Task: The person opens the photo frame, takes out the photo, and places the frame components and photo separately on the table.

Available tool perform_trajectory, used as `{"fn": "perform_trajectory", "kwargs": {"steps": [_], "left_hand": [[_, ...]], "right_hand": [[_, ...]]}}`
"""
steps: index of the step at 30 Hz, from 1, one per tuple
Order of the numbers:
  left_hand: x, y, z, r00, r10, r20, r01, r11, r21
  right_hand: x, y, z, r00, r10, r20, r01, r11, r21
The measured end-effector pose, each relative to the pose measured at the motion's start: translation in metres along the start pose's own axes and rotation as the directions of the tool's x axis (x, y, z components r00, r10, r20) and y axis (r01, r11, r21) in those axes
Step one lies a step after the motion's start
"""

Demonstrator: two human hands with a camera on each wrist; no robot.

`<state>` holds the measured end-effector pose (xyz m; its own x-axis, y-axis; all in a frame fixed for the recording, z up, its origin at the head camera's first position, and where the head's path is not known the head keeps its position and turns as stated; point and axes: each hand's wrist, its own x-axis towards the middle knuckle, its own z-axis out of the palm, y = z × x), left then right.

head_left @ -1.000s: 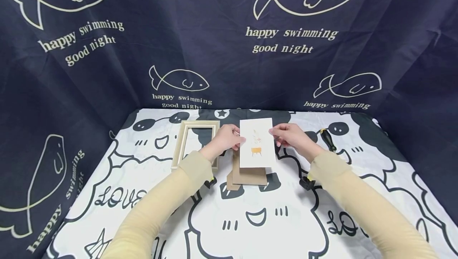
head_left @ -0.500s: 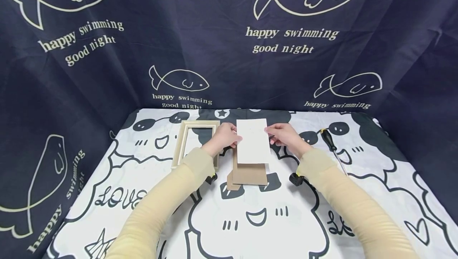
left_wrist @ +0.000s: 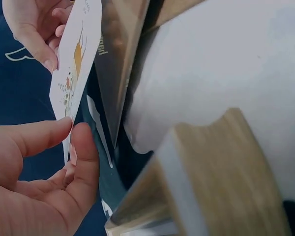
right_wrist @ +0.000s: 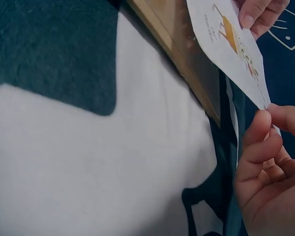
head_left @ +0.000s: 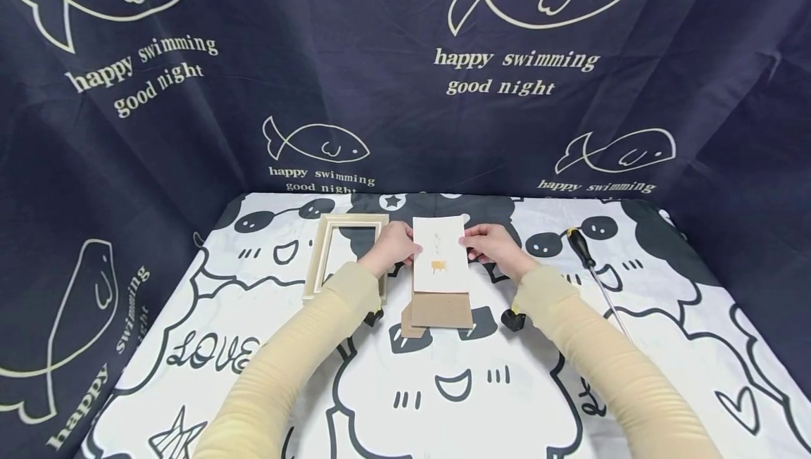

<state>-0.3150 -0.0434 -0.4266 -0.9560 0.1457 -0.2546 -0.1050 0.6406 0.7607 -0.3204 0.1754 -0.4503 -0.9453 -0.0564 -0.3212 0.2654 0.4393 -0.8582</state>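
A white picture card [head_left: 439, 256], printed with a yellow pot and plant sprigs, is held between both hands above a brown backing board [head_left: 441, 310]. My left hand [head_left: 394, 246] pinches its left edge between thumb and fingers. On the opposite edge, my right hand [head_left: 493, 243] has a similar pinch. The card slants in the left wrist view, apart from the glossy-faced board [left_wrist: 120, 54] beneath it. A cream picture frame [head_left: 315, 262] lies just left of my left hand; its moulded edge [left_wrist: 221, 167] looms large near the left wrist camera.
A screwdriver [head_left: 581, 248] with a black and yellow handle lies on the right of the patterned cloth [head_left: 481, 417]. Part of a brown stand piece [head_left: 408, 327] sticks out from under the board. A dark blue curtain [head_left: 405, 79] hangs behind the table.
Both hands have shifted the card left and slightly down over the board. Its print looked blank half a second ago and shows again. More of the screwdriver is uncovered as the right arm moved left.
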Motion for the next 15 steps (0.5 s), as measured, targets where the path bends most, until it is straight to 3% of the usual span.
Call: {"fn": "perform_trajectory", "kwargs": {"steps": [8, 15], "left_hand": [[-0.002, -0.006, 0.002, 1.000, 0.027, -0.012, -0.026, 0.996, 0.086], [-0.003, -0.007, 0.005, 0.997, 0.065, -0.032, -0.058, 0.978, 0.201]], "right_hand": [[0.003, 0.003, 0.009, 1.000, 0.009, -0.012, -0.009, 1.000, -0.013], [0.004, 0.006, 0.013, 1.000, -0.010, -0.026, 0.009, 0.999, -0.041]]}}
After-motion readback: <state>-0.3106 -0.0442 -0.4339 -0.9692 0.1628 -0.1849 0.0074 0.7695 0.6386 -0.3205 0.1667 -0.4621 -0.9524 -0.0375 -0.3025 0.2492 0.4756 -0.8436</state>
